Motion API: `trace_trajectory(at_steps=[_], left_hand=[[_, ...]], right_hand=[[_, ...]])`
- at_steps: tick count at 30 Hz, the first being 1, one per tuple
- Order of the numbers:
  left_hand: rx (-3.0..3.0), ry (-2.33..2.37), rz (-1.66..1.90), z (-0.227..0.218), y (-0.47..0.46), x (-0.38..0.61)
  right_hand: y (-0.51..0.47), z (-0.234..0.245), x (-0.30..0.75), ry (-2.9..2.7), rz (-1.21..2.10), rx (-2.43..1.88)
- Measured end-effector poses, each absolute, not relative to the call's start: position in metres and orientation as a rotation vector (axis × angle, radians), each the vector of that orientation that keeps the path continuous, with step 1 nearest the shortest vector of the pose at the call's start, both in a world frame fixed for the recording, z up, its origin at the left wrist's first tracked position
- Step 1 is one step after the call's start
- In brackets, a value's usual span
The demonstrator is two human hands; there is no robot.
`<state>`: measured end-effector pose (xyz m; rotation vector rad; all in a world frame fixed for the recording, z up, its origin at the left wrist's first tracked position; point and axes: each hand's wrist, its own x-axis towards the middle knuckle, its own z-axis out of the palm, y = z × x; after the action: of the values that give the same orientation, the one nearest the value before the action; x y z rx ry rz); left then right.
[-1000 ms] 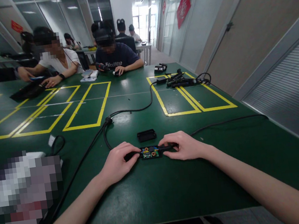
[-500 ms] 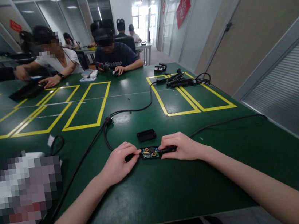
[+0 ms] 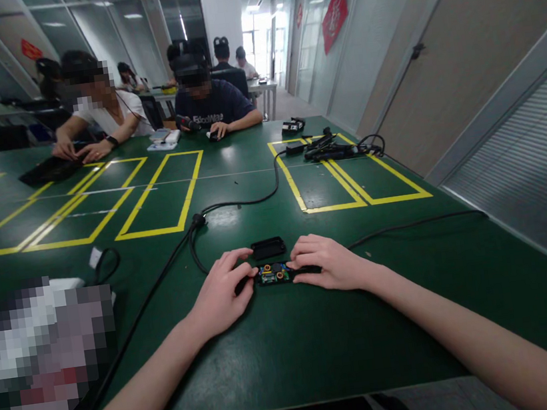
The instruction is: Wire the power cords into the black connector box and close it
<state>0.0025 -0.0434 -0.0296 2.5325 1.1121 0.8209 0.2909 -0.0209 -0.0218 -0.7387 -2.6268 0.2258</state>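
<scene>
A small open power adapter (image 3: 274, 274) lies on the green table in front of me. Its black lower shell holds a circuit board with two copper-coloured coils. At the left end, my left hand (image 3: 227, 288) has fingertips closed on the edge, one finger lifted towards the loose cover. My right hand (image 3: 329, 261) grips the opposite end, fingers along the far side and thumb on the near side. Just beyond the board lies the black cover (image 3: 268, 247), hollow side up. Black cords lead away on both sides, their ends at the adapter hidden by my hands.
A black cable with a knot (image 3: 198, 220) crosses the table on the left. Yellow tape rectangles (image 3: 180, 228) mark the far half. Bundled black cords (image 3: 331, 150) lie far right. A blurred-out pile (image 3: 56, 354) sits near left. Two people (image 3: 212, 102) work opposite.
My left hand has shifted slightly and raised a finger towards the cover. My right fingers have loosened and spread a little. The adapter has barely moved. Across the table, a co-worker's hands have come together.
</scene>
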Motion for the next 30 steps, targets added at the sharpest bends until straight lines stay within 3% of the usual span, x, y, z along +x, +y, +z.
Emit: trace_trajectory(at_steps=[18, 30], left_hand=[[2.561, 1.082, 0.714, -0.03, -0.044, 0.01], [2.565, 1.023, 0.785, -0.033, -0.045, 0.007]], right_hand=[[-0.016, -0.047, 0.28, -2.238, 0.374, -1.108], [-0.022, -0.038, 0.272, -1.886, 0.923, -1.072]])
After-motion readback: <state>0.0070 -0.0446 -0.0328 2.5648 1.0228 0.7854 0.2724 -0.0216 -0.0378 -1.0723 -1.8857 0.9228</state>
